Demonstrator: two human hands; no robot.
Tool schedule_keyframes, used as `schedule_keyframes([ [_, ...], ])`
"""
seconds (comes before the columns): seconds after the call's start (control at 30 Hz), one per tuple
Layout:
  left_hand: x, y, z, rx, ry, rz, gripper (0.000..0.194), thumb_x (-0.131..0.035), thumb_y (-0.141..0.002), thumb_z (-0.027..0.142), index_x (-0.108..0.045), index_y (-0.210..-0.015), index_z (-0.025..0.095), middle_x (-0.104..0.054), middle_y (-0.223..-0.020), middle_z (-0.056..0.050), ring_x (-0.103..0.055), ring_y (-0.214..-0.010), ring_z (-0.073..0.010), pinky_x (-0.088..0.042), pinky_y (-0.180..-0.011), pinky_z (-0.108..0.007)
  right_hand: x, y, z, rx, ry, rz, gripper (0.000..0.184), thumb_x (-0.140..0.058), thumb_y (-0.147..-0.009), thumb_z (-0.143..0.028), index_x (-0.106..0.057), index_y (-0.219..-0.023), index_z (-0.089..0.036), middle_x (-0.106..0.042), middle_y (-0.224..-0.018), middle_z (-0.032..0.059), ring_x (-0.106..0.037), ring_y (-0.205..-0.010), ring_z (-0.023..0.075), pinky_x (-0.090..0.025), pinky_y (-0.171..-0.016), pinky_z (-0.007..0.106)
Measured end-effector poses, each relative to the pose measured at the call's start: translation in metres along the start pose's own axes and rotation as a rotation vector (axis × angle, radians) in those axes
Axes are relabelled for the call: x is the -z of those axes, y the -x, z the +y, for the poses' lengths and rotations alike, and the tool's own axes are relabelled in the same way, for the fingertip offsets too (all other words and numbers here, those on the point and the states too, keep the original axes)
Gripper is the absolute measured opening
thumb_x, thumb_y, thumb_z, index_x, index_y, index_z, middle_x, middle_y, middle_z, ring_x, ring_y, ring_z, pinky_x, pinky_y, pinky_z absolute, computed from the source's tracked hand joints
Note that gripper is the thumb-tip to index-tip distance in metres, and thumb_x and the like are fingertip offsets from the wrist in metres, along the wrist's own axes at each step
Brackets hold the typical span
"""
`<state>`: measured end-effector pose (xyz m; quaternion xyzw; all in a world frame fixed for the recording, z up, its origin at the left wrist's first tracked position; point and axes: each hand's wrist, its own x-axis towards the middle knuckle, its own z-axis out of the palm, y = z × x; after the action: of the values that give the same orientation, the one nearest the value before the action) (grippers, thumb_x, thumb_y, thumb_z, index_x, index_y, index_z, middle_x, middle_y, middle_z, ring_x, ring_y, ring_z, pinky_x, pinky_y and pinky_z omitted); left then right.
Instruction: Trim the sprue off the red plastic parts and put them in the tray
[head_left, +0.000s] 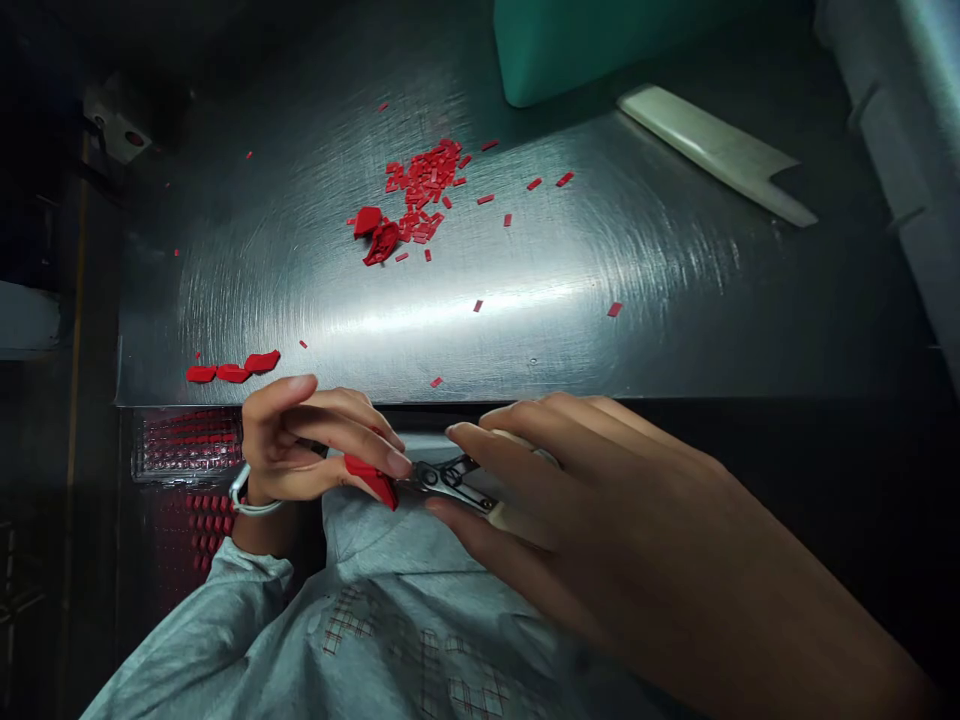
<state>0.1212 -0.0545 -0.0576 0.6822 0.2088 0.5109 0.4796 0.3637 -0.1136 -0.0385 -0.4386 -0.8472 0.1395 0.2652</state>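
Between the thumb and fingers of my left hand [322,440] is a small red plastic part [373,482], pinched just in front of the table's edge. My right hand [592,510] is wrapped round the pale handles of a pair of nippers [454,480]. The nippers' jaws point left and meet the red part close to my left fingertips; the jaw tips are hidden there. Three similar red parts [233,373] lie in a row on the metal table beyond my left hand.
Small red offcuts [431,180] are heaped on the metal table [337,290], with two larger red pieces [375,235] beside them. A green bin [555,60] and a pale curved strip [705,145] lie further back. Clear trays [187,450] with red parts sit at lower left.
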Motion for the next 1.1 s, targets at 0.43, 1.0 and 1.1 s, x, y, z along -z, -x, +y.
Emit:
schedule_keyframes([
  [0.43,-0.001,-0.001,-0.005,0.049,-0.017,0.034,0.06,-0.089,-0.085,0.034,-0.064,-0.138,0.043,-0.074,-0.059,0.008,-0.067,-0.045,-0.0162,-0.057,-0.049,-0.026,-0.002,-0.002,-0.008,-0.085,0.01,-0.04,0.029,-0.076,-0.092,-0.046,-0.06,-0.085,-0.022,-0.055,-0.077,0.0018,-0.061,-0.069,0.0272,-0.042,-0.065,0.042],
  [1.0,-0.009,-0.012,-0.011,0.005,0.067,-0.118,0.05,-0.07,-0.1,0.034,-0.058,-0.149,0.033,-0.071,-0.057,0.005,-0.07,-0.052,-0.0179,-0.053,-0.051,-0.025,0.0,-0.004,-0.002,-0.085,0.026,-0.061,0.032,-0.08,-0.089,-0.046,-0.06,-0.079,-0.023,-0.055,-0.074,0.0004,-0.057,-0.063,0.0222,-0.04,-0.064,0.039],
  [1.1,-0.009,-0.014,-0.014,-0.037,0.072,-0.156,0.05,-0.068,-0.102,0.037,-0.056,-0.151,0.032,-0.07,-0.056,0.005,-0.071,-0.053,-0.017,-0.052,-0.05,-0.022,0.002,-0.005,-0.001,-0.092,-0.012,-0.101,0.028,-0.081,-0.089,-0.043,-0.064,-0.084,-0.022,-0.059,-0.077,0.0018,-0.061,-0.068,0.0245,-0.042,-0.067,0.04],
])
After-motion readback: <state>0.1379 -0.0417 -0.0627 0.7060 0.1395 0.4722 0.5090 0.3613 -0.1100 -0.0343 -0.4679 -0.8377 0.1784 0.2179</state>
